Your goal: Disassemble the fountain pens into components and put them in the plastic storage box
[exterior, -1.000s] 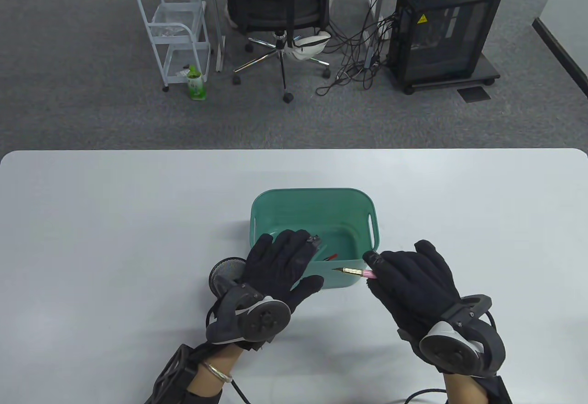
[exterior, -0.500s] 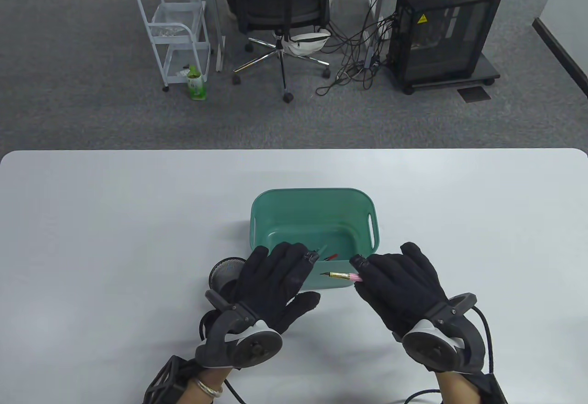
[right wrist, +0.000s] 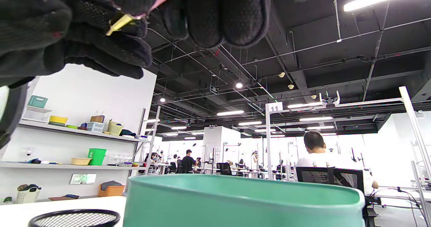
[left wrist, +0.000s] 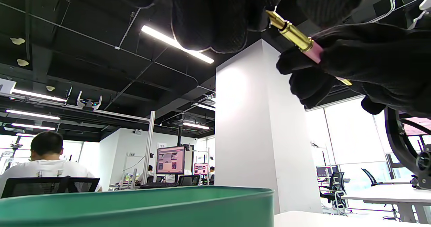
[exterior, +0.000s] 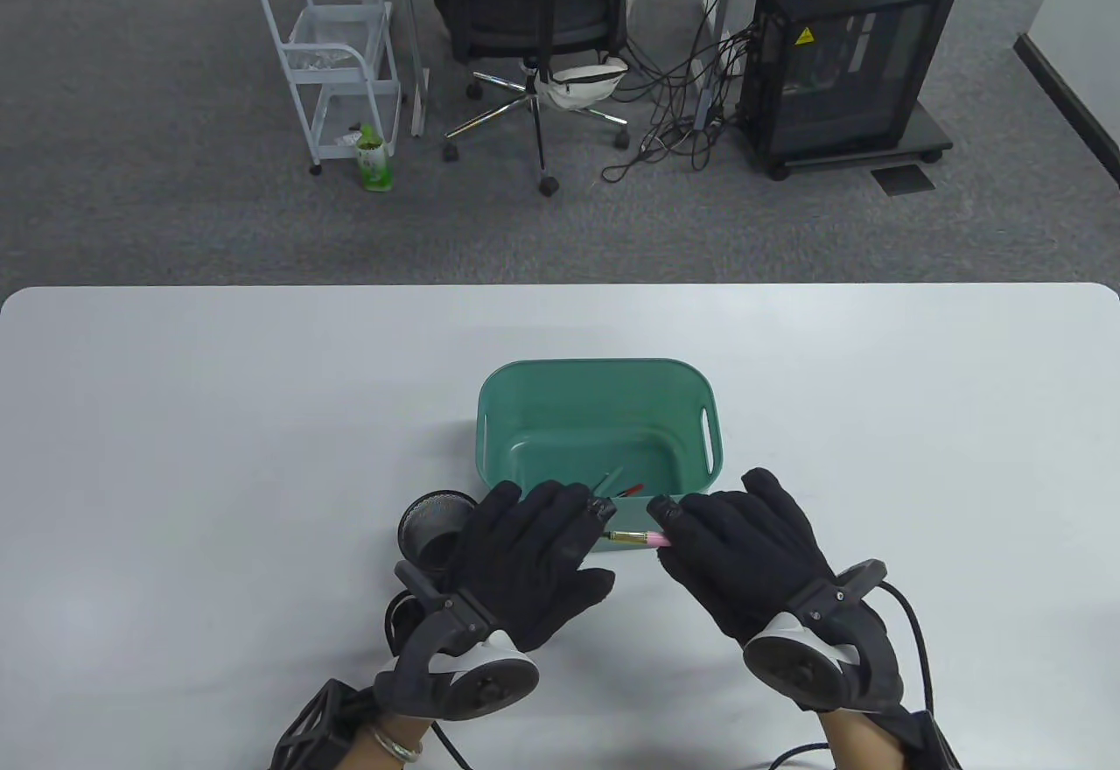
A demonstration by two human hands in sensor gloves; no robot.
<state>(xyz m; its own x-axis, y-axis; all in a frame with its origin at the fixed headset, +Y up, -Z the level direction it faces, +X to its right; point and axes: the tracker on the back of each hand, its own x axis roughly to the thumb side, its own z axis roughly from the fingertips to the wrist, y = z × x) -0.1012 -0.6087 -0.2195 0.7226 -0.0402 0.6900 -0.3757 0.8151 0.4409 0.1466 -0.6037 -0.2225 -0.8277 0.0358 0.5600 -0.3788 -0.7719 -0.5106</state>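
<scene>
The green storage box stands mid-table; its near rim fills the bottom of the left wrist view and the right wrist view. Red and green pen parts lie inside it. My right hand pinches the pink end of a pen section whose gold nib end points left, above the box's near wall. My left hand is level with it. Its fingers are extended and reach the nib tip, and its thumb is spread away toward me.
A black mesh pen cup stands left of the box, partly under my left hand, with its rim low in the right wrist view. White tabletop spreads to both sides. An office chair and a computer case stand beyond the table.
Both hands drew back toward me and closed in on each other. The right hand carried the pen section left until its nib reached the left fingers.
</scene>
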